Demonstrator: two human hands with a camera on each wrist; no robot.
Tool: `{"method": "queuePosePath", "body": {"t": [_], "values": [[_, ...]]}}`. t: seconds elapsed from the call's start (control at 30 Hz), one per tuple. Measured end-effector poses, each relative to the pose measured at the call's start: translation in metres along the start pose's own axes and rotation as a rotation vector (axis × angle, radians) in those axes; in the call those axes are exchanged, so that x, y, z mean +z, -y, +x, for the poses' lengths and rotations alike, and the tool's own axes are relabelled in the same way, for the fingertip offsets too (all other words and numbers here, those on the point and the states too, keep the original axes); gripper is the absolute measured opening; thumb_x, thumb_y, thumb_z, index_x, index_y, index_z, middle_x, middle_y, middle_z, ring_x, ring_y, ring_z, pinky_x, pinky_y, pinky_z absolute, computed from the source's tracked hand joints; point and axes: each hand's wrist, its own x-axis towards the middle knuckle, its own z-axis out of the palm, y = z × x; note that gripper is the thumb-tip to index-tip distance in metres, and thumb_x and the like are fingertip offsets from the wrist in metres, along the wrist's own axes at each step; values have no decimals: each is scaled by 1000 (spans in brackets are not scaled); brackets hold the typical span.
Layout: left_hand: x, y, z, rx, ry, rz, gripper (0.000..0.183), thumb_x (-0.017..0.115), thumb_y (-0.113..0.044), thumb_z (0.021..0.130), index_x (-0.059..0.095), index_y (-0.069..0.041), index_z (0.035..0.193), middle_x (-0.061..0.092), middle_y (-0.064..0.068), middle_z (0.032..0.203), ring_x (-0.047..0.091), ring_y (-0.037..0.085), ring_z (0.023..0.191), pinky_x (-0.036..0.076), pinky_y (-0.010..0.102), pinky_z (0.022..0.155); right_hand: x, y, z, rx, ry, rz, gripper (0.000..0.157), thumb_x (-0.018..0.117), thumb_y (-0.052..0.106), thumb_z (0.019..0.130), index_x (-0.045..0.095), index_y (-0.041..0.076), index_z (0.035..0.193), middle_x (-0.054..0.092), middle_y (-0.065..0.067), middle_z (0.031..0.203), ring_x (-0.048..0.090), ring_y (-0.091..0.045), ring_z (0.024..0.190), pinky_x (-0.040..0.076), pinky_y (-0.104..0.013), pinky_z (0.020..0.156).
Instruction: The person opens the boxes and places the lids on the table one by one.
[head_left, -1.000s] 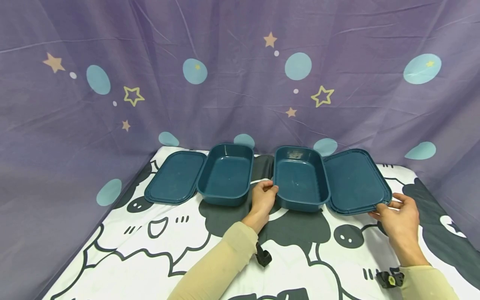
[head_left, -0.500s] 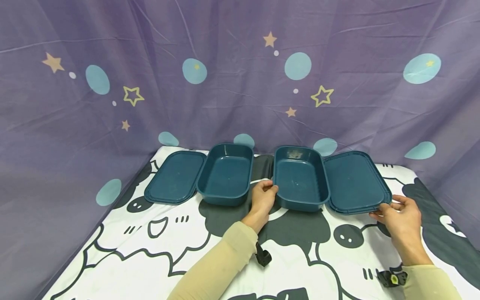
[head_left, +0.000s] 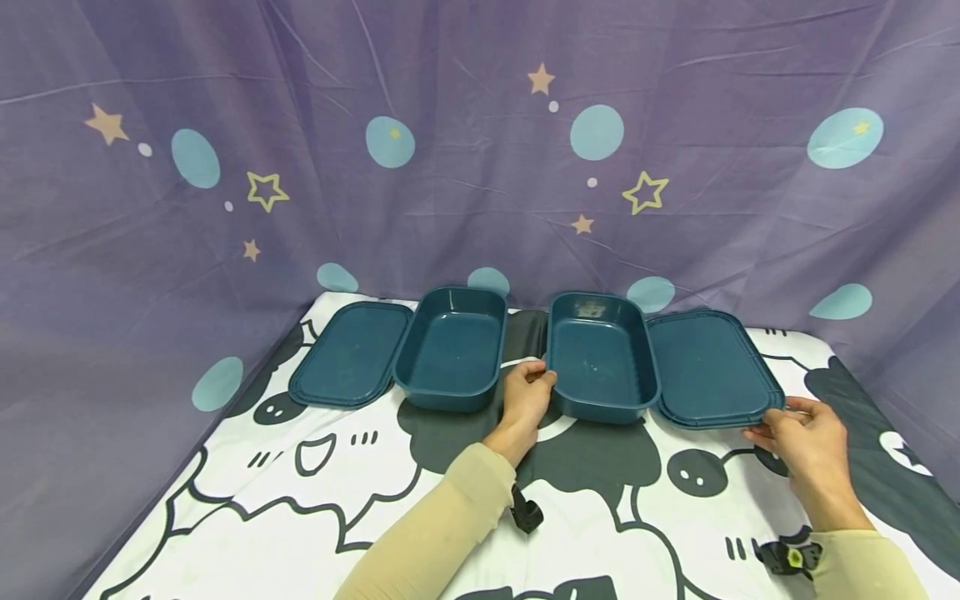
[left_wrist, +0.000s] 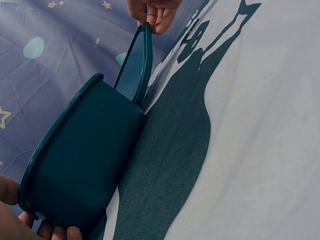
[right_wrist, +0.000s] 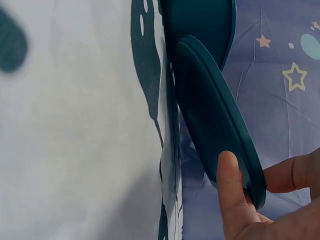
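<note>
My left hand (head_left: 522,408) pinches the left rim of the right-hand dark teal plastic food container (head_left: 603,358), which stands upright on the cloth. In the left wrist view, the thumb lies at the container's rim and the other fingers lie low against its wall. My right hand (head_left: 810,446) holds the near right corner of a matching teal lid (head_left: 712,367) between thumb and fingers. That lid tilts, its held end raised off the cloth in the right wrist view (right_wrist: 215,115), while its left edge meets or nearly meets the container's right side.
A second teal container (head_left: 452,350) stands to the left, with another teal lid (head_left: 352,354) lying flat beside it. A black-and-white cartoon cloth (head_left: 285,517) covers the table. Purple curtains (head_left: 480,208) with stars hang close behind.
My right hand has shifted slightly right and toward me. The far edge of its lid has dropped a little, so the lid's tilt has changed. The left hand and its container have not moved.
</note>
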Motion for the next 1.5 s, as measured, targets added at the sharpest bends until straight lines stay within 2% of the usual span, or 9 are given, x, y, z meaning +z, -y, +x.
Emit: {"method": "queuePosePath", "body": {"t": [0.27, 0.63, 0.83, 0.97, 1.07, 1.17, 1.23, 1.4, 1.5], "values": [[0, 2, 1, -7, -3, 1, 25, 65, -3, 84, 62, 6, 108, 61, 8, 91, 57, 17, 84, 47, 29, 76, -1, 7, -6, 47, 23, -37, 55, 45, -5, 89, 20, -12, 138, 58, 2, 73, 66, -13, 59, 56, -30, 60], [0, 1, 0, 3, -9, 1, 25, 65, -3, 84, 63, 6, 107, 61, 7, 91, 57, 16, 82, 47, 28, 74, -5, 4, -2, 47, 109, -129, 59, 43, -1, 90, 16, -18, 139, 61, -2, 73, 67, -15, 60, 56, -32, 61], [0, 1, 0, 3, -8, -5, 25, 65, -2, 84, 63, 6, 108, 61, 7, 90, 57, 16, 82, 48, 28, 73, -10, 0, 2, 29, 186, -143, 60, 43, -1, 91, 11, -21, 138, 57, -12, 86, 67, -16, 65, 56, -31, 66], [1, 0, -1, -2, -4, -14, 25, 64, -2, 84, 63, 7, 108, 60, 7, 90, 56, 16, 81, 48, 27, 73, -15, -9, 11, 54, 197, -82, 61, 45, -3, 91, 11, -19, 139, 54, -14, 88, 67, -17, 65, 56, -31, 66], [1, 0, -1, -2, -7, -14, 25, 64, -2, 84, 62, 7, 108, 60, 7, 90, 56, 15, 81, 48, 27, 72, -21, -26, 25, 61, 208, -16, 61, 46, -4, 90, 11, -17, 138, 57, -11, 83, 68, -20, 64, 56, -34, 66], [0, 0, -1, -1, -8, -5, 25, 65, -2, 84, 63, 6, 108, 60, 7, 91, 56, 16, 82, 48, 27, 73, -25, -40, 37, 50, 240, -21, 60, 45, -3, 90, 10, -16, 137, 58, -10, 82, 68, -20, 66, 56, -35, 68], [0, 0, -1, -3, -7, -2, 26, 65, -3, 84, 63, 6, 108, 61, 7, 91, 57, 16, 82, 48, 28, 74, -26, -38, 34, 54, 270, -33, 61, 44, -3, 90, 8, -18, 137, 59, -11, 82, 68, -20, 67, 56, -35, 69], [-1, 1, 0, 1, -2, 1, 26, 64, -3, 84, 62, 7, 109, 61, 7, 91, 57, 16, 83, 48, 28, 74, -26, -13, 14, 97, 355, -74, 67, 43, -8, 90, -2, -21, 137, 56, -13, 85, 67, -16, 69, 56, -35, 72], [0, 1, 0, -2, -1, -3, 27, 64, -3, 84, 62, 7, 109, 60, 7, 91, 57, 16, 82, 48, 28, 73, -26, -9, 11, 112, 376, -82, 69, 43, -8, 90, -4, -21, 137, 55, -12, 87, 67, -16, 71, 56, -35, 73]]}}
